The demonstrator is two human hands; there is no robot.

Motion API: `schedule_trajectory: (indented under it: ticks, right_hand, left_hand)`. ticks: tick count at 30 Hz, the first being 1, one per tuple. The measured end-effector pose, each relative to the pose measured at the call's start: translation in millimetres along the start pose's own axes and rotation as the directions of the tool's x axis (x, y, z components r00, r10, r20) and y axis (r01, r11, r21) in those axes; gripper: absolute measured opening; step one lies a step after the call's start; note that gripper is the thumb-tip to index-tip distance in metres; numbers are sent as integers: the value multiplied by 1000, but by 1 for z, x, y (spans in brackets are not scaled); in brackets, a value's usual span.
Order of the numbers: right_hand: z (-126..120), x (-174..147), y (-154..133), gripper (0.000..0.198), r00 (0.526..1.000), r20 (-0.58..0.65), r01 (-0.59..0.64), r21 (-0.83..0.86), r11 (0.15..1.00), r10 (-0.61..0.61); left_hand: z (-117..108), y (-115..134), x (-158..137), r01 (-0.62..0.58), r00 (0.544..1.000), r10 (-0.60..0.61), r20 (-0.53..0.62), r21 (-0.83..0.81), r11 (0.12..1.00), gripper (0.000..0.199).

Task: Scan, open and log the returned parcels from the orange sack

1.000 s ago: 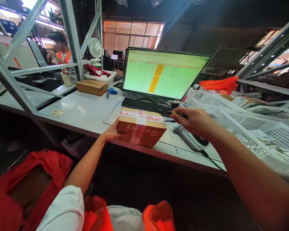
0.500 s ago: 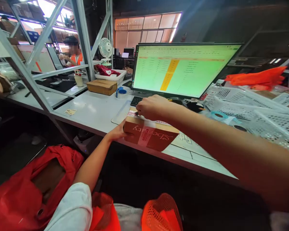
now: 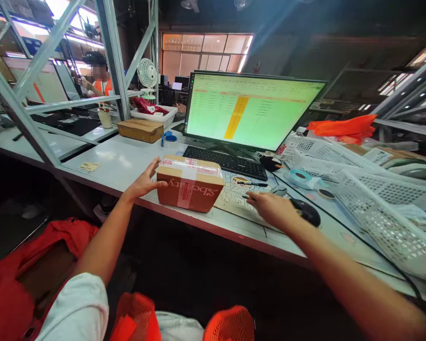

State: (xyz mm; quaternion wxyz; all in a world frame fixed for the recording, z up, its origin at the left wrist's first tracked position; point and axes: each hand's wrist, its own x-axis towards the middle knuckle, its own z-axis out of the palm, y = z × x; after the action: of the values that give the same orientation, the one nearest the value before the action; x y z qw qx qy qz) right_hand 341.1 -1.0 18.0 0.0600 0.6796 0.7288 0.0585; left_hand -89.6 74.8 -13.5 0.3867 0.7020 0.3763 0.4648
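A taped brown cardboard box [image 3: 188, 188] sits at the desk's front edge, with printed lettering on its front and clear tape with red print over the top. My left hand [image 3: 145, 182] is open at the box's left side, its fingers spread and its thumb by the front corner. To the right of the box, my right hand [image 3: 272, 207] is closed over the desk mat [image 3: 230, 201]. A thin dark tip pokes out from its fingers; the rest is hidden. A black pen [image 3: 252, 184] lies beyond that hand, and a black mouse [image 3: 307, 213] is beside it.
Behind the box are a keyboard [image 3: 227, 162] and a lit monitor [image 3: 248, 111]. White plastic baskets [image 3: 386, 203] crowd the right side. A small carton [image 3: 141, 130] and a tape roll [image 3: 170, 137] stand back left. Beyond the metal frame, a person [image 3: 101, 85] sits.
The box has gone from tilted in my left hand to resting on the desk. My left hand has opened. My right hand has moved off the box top toward the mouse.
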Motion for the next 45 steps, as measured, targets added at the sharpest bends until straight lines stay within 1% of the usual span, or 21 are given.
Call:
schedule_trajectory:
  ticks: [2, 3, 5, 8, 11, 13, 15, 18, 21, 23, 25, 27, 29, 30, 32, 34, 35, 37, 40, 42, 45]
  right_hand:
    - [26, 7, -24, 44, 1000, -9, -7, 17, 1000, 7]
    - [36, 11, -34, 47, 1000, -17, -6, 23, 1000, 6]
    - [50, 19, -49, 48, 999, -33, 9, 33, 999, -8]
    - [50, 30, -51, 45, 999, -39, 39, 44, 998, -37]
    - [21, 43, -39, 46, 981, -178, 112, 191, 975, -78]
    - [-8, 52, -36, 47, 931, -348, 232, 343, 910, -106]
    - [-37, 63, -45, 46, 873, -465, 373, 438, 818, -150]
    - [-67, 78, -75, 48, 846, -451, 492, 457, 741, -284]
    - [-81, 85, -104, 48, 863, -311, 496, 380, 781, -397]
    - [-87, 86, -113, 42, 874, -253, 478, 288, 830, -415]
    - [-93, 90, -113, 42, 909, -251, 384, 203, 901, -332]
    - [-97, 101, -109, 50, 944, -276, 232, 170, 958, -180]
    - [-98, 118, -106, 55, 963, -263, 121, 202, 972, -66]
    - [-96, 128, -104, 55, 975, -216, 107, 238, 965, -55]
    - [-91, 146, -103, 54, 993, -78, 109, 337, 935, -88]
    - [-85, 159, -103, 54, 992, 23, 104, 415, 904, -124]
    - [-82, 163, -103, 54, 991, 43, 99, 435, 895, -130]
    - [-79, 167, -102, 53, 991, 49, 87, 449, 889, -122]
    - [-78, 166, -102, 53, 992, 49, 77, 466, 881, -113]
    - [-78, 163, -101, 53, 993, 42, 79, 479, 874, -112]
    - [-79, 158, -101, 52, 993, 30, 80, 502, 861, -110]
  left_hand:
    - [10, 30, -7, -148, 972, 184, -149, 227, 963, 99]
    - [20, 43, -11, -205, 949, 272, -158, 346, 916, 87]
    - [46, 59, -17, -269, 927, 364, -87, 521, 810, 70]
    - [83, 52, -16, -259, 915, 397, -77, 642, 721, 63]
    - [101, 27, -8, -207, 895, 416, -158, 680, 703, 58]
    - [102, 16, -4, -194, 888, 425, -178, 693, 695, 56]
    - [100, 13, -3, -193, 882, 438, -175, 714, 673, 55]
    - [94, 18, -4, -216, 864, 482, -146, 757, 617, 54]
    - [92, 23, -3, -258, 824, 556, -110, 801, 541, 51]
    - [93, 23, -2, -258, 805, 585, -96, 832, 491, 51]
    - [96, 22, -3, -254, 796, 600, -82, 855, 453, 49]
    - [98, 24, -5, -256, 796, 602, -66, 864, 433, 47]
    - [96, 31, -8, -251, 820, 571, -41, 870, 424, 44]
    - [93, 38, -9, -247, 846, 532, -17, 872, 421, 42]
    - [81, 59, -4, -273, 905, 418, 80, 863, 426, 39]
    - [67, 86, 11, -330, 939, 250, 236, 825, 460, 34]
    - [60, 100, 21, -350, 936, 154, 316, 802, 484, 33]
    - [50, 125, 45, -355, 897, -45, 439, 777, 520, 34]
    - [47, 149, 73, -343, 812, -271, 517, 798, 495, 46]
    - [50, 155, 75, -366, 805, -297, 513, 824, 432, 49]
    - [56, 158, 57, -401, 863, -178, 473, 855, 331, 43]
